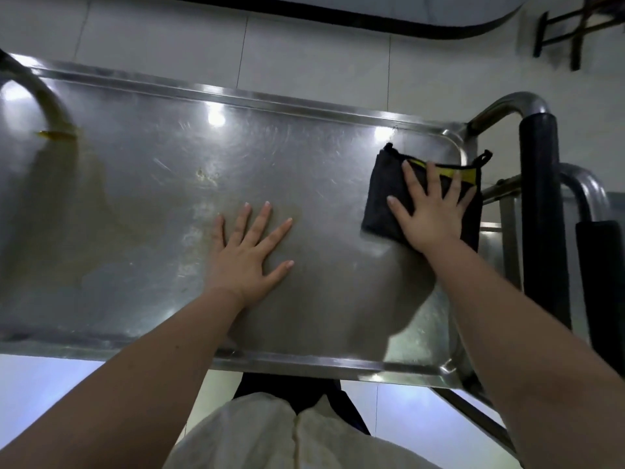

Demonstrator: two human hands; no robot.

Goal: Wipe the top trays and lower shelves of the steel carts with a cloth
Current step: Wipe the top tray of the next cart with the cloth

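The steel cart's top tray (142, 204) fills most of the head view, scuffed and stained brownish on its left part. A folded dark cloth with a yellow strip (384, 194) lies at the tray's far right corner. My right hand (431, 211) presses flat on the cloth with spread, straight fingers. My left hand (248, 255) rests flat on the bare tray near its middle, fingers spread, holding nothing. The lower shelves are hidden under the tray.
The cart's handle with a black foam grip (541, 211) stands just right of the cloth. A second steel cart (588, 198) sits beyond it at the right edge. A dark stool (568, 32) stands on the tiled floor at the far right.
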